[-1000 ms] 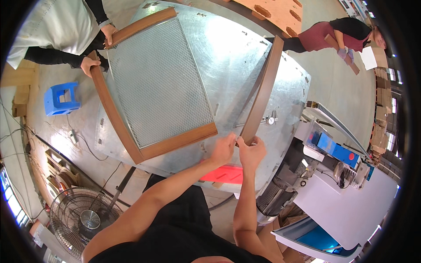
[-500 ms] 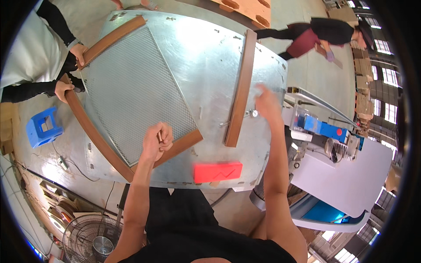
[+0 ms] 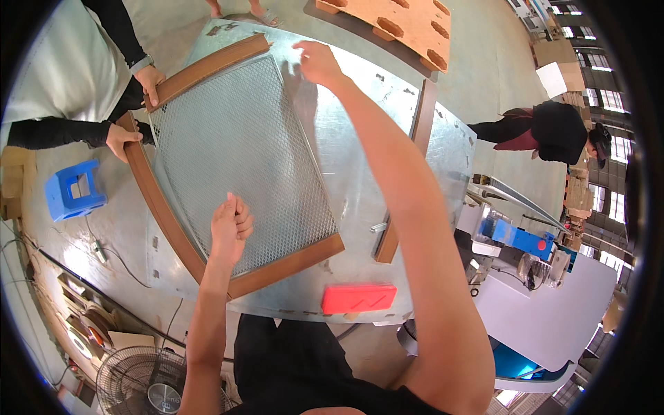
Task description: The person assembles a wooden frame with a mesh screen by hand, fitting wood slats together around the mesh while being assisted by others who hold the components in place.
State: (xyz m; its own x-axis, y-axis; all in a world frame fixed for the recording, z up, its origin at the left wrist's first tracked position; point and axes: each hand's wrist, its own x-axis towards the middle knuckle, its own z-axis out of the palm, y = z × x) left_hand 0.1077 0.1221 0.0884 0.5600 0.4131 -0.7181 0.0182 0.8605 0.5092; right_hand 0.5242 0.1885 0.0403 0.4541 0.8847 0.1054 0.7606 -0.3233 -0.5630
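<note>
A brown frame (image 3: pixel 171 214) lies on the metal-topped table, with three sides around a wire mesh panel (image 3: pixel 242 159); its right side is without a bar. Over the mesh, near the closest bar, my left hand (image 3: pixel 232 225) is closed with curled fingers; what they hold, if anything, is hidden. My right hand (image 3: pixel 319 63) reaches to the far side, just right of the far bar's end, fingers stretched and apart. A loose brown bar (image 3: pixel 423 117) lies on the right, partly hidden by my right arm. Beside its near end is a small metal fitting (image 3: pixel 378 227).
A co-worker's two hands (image 3: pixel 123 140) grip the frame's left corner. A red case (image 3: pixel 360 299) sits at the table's near edge. A blue stool (image 3: pixel 75 190) stands left, a fan (image 3: pixel 149 384) lower left, a machine (image 3: pixel 515 235) right, a wooden pallet (image 3: pixel 387 26) beyond.
My right hand has swung from beside the loose bar to the far left, near the frame's far bar. My left hand remains closed over the mesh. A person at the right has walked on.
</note>
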